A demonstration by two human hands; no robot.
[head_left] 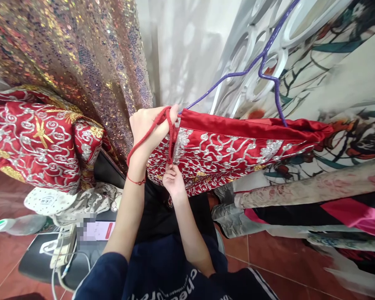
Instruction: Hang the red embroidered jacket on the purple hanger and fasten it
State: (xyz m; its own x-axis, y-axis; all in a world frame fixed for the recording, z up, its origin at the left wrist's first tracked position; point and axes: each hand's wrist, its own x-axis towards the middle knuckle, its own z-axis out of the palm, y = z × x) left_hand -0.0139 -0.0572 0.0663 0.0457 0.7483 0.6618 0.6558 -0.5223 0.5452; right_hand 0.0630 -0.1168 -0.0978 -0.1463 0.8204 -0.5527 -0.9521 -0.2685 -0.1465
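A red embroidered skirt with silver and gold scrollwork hangs sideways in front of me, its plain red waistband on top. A purple wire hanger reaches down to the waistband. My left hand is closed at the waistband's near corner, beside the hanger's end. Over its back runs a looped red cord, which also drops down along the skirt's edge. Lower down, my right hand pinches the bottom of that cord against the skirt edge. What lies inside my left fist is partly hidden.
Another red embroidered garment lies folded at left, below a gold sequined cloth. A white cap, a bottle, a phone and a power strip sit nearby. Several garments hang at right.
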